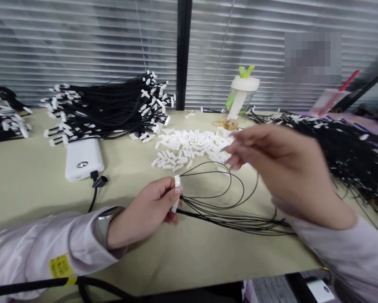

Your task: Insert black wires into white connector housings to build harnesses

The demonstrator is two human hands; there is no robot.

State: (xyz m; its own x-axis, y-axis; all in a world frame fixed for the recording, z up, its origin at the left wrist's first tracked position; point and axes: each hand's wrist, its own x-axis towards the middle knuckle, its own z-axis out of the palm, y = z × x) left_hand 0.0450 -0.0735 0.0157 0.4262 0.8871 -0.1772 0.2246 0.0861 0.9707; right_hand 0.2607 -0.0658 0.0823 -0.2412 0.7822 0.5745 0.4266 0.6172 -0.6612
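Note:
My left hand (149, 206) pinches a white plastic connector (177, 182) upright between thumb and fingers. Thin black wires (233, 221) run from the connector toward the right; a few curve up in loops, and their far ends pass under my right forearm. Raised over the table's right half is my right hand (273, 168), somewhat blurred, its fingertips drawn together. Whether anything small sits in that pinch is hidden. Just behind both hands lies a loose pile of small white connectors (191, 145).
Finished-looking black cable bundles with white ends (109, 109) are stacked at the back left. A white power bank (83, 160) with a plugged-in cable lies before them. A lidded clear cup (242, 97) stands at the back. More black wires (349, 151) cover the right side.

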